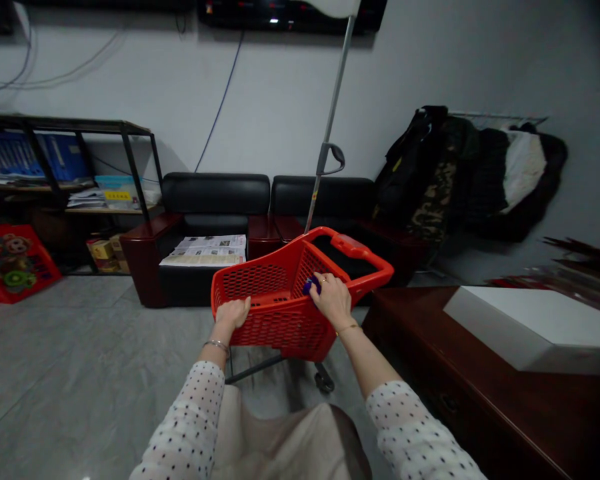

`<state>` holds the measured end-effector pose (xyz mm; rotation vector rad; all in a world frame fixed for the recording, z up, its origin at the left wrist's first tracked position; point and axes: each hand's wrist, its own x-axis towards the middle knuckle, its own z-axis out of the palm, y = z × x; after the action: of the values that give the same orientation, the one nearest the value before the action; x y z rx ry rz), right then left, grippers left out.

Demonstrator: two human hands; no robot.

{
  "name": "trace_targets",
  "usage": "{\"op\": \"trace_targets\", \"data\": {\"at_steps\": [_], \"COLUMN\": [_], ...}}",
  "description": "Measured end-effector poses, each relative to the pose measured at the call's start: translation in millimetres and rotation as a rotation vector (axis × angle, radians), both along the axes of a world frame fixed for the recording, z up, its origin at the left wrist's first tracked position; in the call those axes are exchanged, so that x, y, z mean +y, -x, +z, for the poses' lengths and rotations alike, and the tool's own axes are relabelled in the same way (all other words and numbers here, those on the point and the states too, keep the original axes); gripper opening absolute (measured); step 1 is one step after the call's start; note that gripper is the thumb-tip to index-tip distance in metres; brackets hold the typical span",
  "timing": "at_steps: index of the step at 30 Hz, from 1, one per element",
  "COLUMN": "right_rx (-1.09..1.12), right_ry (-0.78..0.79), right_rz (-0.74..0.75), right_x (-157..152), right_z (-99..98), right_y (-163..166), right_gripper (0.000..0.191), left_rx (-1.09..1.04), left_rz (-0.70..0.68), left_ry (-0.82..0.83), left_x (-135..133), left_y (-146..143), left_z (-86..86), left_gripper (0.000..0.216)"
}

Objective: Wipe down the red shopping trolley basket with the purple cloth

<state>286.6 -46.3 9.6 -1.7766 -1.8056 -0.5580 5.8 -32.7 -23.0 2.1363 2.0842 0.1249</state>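
Observation:
A red plastic shopping cart [294,328] with mesh sides stands in front of me on a dark frame with castors. My left hand [234,312] is closed over the near rim of its basket, towards the left end. My right hand [333,298] is closed on a small purple object [310,285] at the near rim by the handle end. Fingers cover most of that object, so its kind cannot be made out. A grey pole [329,127] with a hand grip rises behind the cart's handle [360,252].
Black armchairs [215,193] stand behind the cart; newspapers [205,251] lie on one. At right is a dark wooden cabinet [410,320] bearing a white box [535,320]. A shelf [65,123] and red crate [20,263] are left. Coats [460,173] hang at the back right.

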Motion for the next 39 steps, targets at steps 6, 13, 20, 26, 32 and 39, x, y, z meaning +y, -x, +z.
{"op": "trace_targets", "data": {"at_steps": [6,13,20,26,32,39], "right_rx": [-0.008,-0.106,-0.045,-0.088,-0.091,-0.140], "right_ry": [0.071,0.079,-0.019,0.013,-0.132,-0.008], "right_rz": [0.051,0.032,-0.051,0.182,0.008,0.091], "right_x": [2,12,10,8,19,34], "right_z": [-24.9,-5.0,-16.3,-31.4,-6.8,-40.6], "right_y": [78,16,46,81,-22,54], "right_gripper": [0.041,0.037,0.039,0.032,0.029,0.029], "left_rx": [-0.020,-0.021,-0.021,-0.001,-0.004,-0.018], "left_rz": [-0.011,-0.012,-0.018,-0.006,-0.057,-0.016], "left_ry": [0.000,-0.003,-0.012,-0.043,-0.135,-0.310], "left_x": [0,-1,-1,1,0,4], "left_y": [-2,4,-5,-3,-7,-15], "left_z": [0.2,-0.3,-2.7,-5.6,-8.4,-24.8], "left_gripper": [0.076,0.077,0.077,0.075,0.062,0.050]}}
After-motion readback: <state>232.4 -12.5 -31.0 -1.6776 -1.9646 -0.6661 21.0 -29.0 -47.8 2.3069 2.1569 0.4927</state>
